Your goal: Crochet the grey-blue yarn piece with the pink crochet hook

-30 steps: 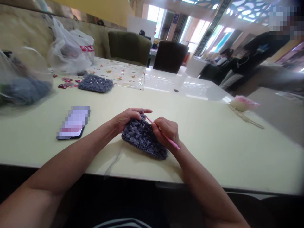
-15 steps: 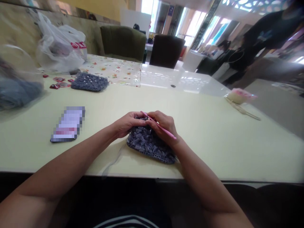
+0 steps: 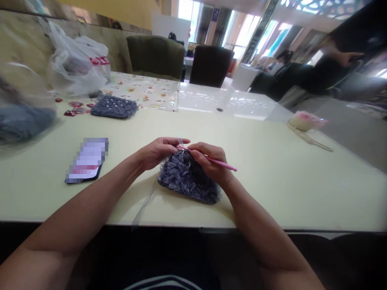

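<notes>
My right hand (image 3: pixel 210 159) is closed around a pink crochet hook (image 3: pixel 225 164), whose tip lies at the top edge of a grey-blue crochet piece (image 3: pixel 184 181). My left hand (image 3: pixel 159 152) pinches the upper left edge of that piece, with a strand of sheer grey ribbon (image 3: pixel 180 141) rising over its fingers. More ribbon trails from the piece's left side down to the table's front edge. Looped ribbon covers the front of the piece, and its lower edge rests on the table (image 3: pixel 272 189).
A phone (image 3: pixel 86 159) lies left of my arms. Behind it are a second crochet piece (image 3: pixel 114 106), red wrappers (image 3: pixel 75 108) and a white plastic bag (image 3: pixel 77 64). A clear bag of grey material (image 3: pixel 24 121) stands far left. A pink-and-cream bundle (image 3: pixel 305 121) with cord sits right; a person (image 3: pixel 326 60) is behind.
The hook has turned flatter, its handle end shifting right. My left hand has moved slightly left with its index finger extended, and ribbon now shows over it. The person behind has shifted.
</notes>
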`<action>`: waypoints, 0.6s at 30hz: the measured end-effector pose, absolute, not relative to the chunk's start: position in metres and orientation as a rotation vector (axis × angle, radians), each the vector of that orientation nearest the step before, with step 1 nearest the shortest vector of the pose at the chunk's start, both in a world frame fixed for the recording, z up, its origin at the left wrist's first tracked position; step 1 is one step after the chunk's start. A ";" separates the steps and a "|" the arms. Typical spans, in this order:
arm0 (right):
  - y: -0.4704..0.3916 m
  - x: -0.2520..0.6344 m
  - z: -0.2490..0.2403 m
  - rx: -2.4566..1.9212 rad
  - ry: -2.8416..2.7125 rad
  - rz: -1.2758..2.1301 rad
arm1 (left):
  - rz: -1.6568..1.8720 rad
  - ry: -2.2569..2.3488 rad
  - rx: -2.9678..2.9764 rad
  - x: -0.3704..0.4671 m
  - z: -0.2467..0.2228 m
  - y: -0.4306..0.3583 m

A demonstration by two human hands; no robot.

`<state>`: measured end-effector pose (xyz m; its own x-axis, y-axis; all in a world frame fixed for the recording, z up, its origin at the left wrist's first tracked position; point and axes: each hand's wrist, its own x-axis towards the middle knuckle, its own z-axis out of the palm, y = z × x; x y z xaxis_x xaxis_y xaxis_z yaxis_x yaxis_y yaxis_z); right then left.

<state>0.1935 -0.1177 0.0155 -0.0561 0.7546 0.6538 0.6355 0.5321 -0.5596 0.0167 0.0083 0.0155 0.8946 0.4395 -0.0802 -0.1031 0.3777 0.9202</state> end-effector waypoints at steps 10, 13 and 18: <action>-0.116 0.210 0.025 -1.211 -2.006 0.220 | 0.509 0.436 1.339 0.017 0.015 0.009; -0.115 0.210 0.024 -1.269 -2.097 0.123 | 0.598 0.509 1.488 0.019 0.016 0.004; -0.114 0.193 0.012 -1.462 -2.138 -0.324 | 0.788 0.645 1.873 0.022 0.018 -0.006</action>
